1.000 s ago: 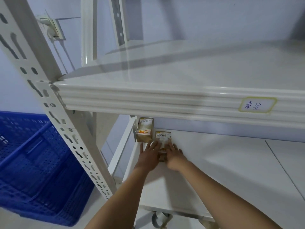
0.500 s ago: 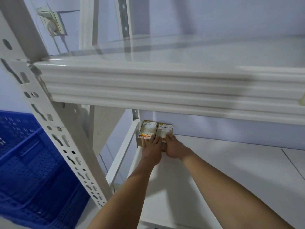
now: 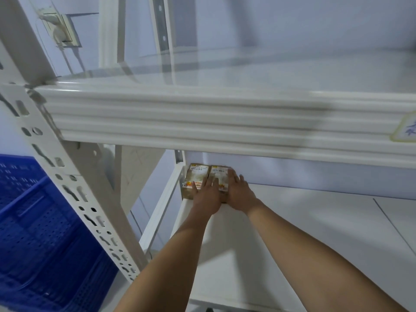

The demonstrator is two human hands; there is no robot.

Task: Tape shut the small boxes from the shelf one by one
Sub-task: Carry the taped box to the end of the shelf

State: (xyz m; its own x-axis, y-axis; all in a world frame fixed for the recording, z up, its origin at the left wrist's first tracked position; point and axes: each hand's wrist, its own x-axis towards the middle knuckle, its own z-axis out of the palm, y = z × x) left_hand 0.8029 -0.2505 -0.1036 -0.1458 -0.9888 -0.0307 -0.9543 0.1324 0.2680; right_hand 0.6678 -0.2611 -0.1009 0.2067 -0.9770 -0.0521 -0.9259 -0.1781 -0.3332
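Pale lilac wall backs a white metal shelf rack (image 3: 202,122), with a wall socket (image 3: 64,30) high up, far left of both hands. Well left of the left hand and lower stands a blue perforated crate (image 3: 38,233), beyond the rack's slotted upright (image 3: 74,188). On the lower shelf board (image 3: 315,233), pushed into the back left corner, two small boxes stand side by side, touching. The left hand (image 3: 206,194) lies with straight, slightly spread fingers across the left box (image 3: 195,177) and the seam between the pair. Just beside it, the right hand (image 3: 238,192) rests flat with fingers extended on the right box (image 3: 219,176). A handwritten label (image 3: 407,129) sits far right, above.
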